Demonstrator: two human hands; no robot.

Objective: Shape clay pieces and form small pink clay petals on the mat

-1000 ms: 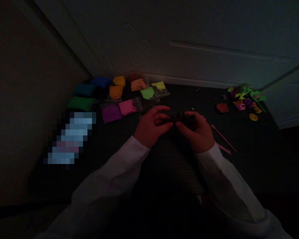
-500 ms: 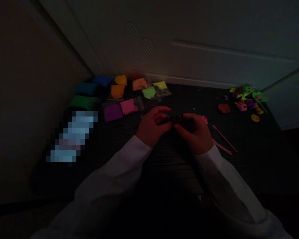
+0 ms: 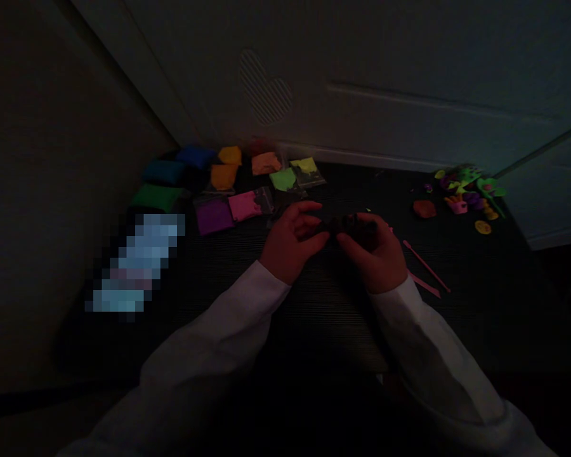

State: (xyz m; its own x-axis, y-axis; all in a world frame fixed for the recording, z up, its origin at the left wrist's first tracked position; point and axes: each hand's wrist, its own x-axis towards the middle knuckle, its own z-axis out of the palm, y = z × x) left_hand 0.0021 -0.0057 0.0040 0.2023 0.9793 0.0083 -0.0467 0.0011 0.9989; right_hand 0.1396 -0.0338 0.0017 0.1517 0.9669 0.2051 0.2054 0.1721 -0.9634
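Over the middle of the dark table, my left hand (image 3: pixel 292 242) and my right hand (image 3: pixel 379 255) face each other with fingertips close together. Between them is a dark lump of modelling clay (image 3: pixel 351 227), pinched by thumbs and fingers of both hands. Its exact shape is lost in the dim light. Just behind my right hand, a small bit of pink (image 3: pixel 391 230) peeks out, mostly hidden. To the right of that hand lie a thin pink modelling tool (image 3: pixel 426 265) and a flatter pink tool (image 3: pixel 427 285), partly covered by the hand.
Bags of coloured clay, including purple (image 3: pixel 215 217), pink (image 3: pixel 245 205) and green (image 3: pixel 157 198), lie at the back left. A lit, blurred screen (image 3: pixel 140 263) is in front of them. At right are a reddish-brown lump (image 3: pixel 424 209) and small colourful clay figures (image 3: pixel 471 193). A wall (image 3: pixel 385 51) borders the back.
My right hand has turned slightly, and more of the dark clay shows beside its fingers. The pink piece behind that hand is now mostly covered. My left hand stays nearly still.
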